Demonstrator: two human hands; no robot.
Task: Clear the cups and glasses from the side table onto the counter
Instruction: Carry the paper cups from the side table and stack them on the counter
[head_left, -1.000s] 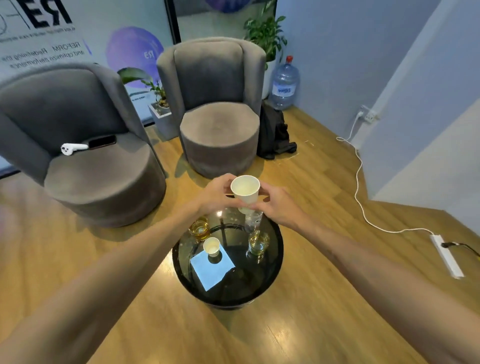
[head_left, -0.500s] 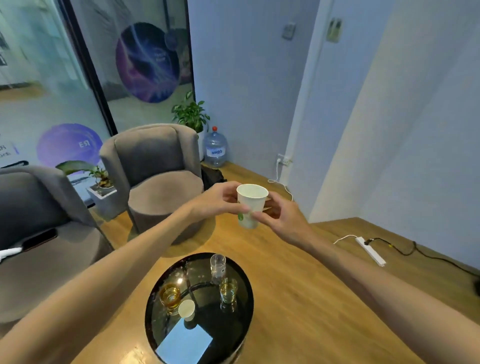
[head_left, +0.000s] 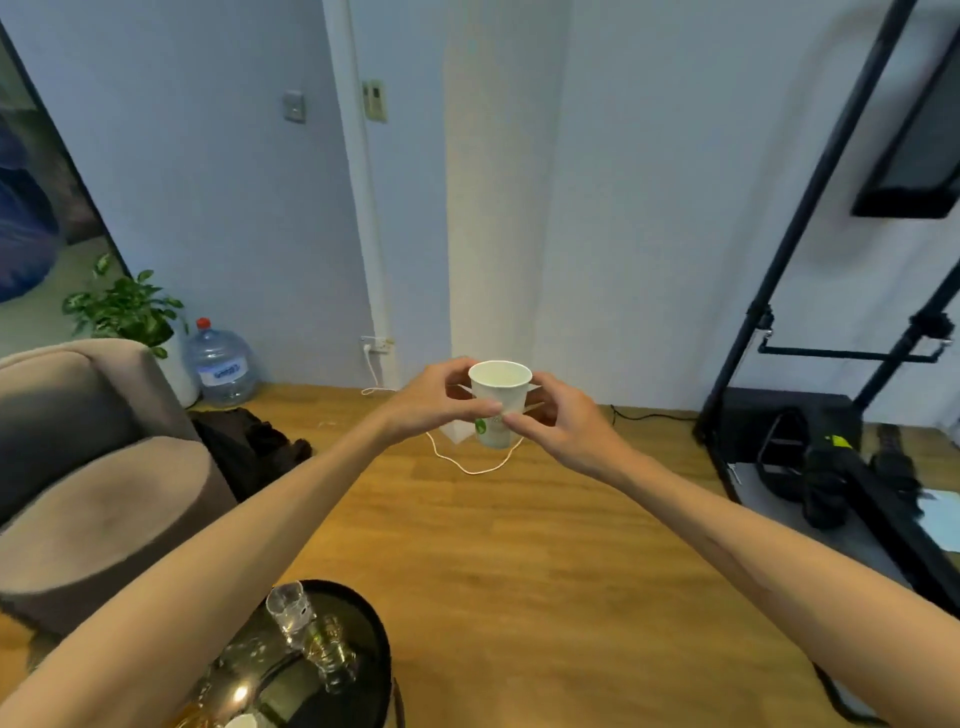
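A wooden floor (head_left: 519, 545) runs to pale walls. At the left stands a grey chair (head_left: 93, 483), with a plant (head_left: 122, 312) and a water bottle (head_left: 221, 364) behind it. A black stand (head_left: 810, 218) rises at the right. At the bottom edge sits the round black desk (head_left: 374, 654), carrying a clear glass (head_left: 291, 616) and, just beside it, a glass of amber drink (head_left: 327, 652). Both arms reach forward over the floor. The left hand (head_left: 436, 397) and right hand (head_left: 558, 421) each have their grip curled round a white paper cup (head_left: 500, 402), held upright in the air between them, well apart from the desk.
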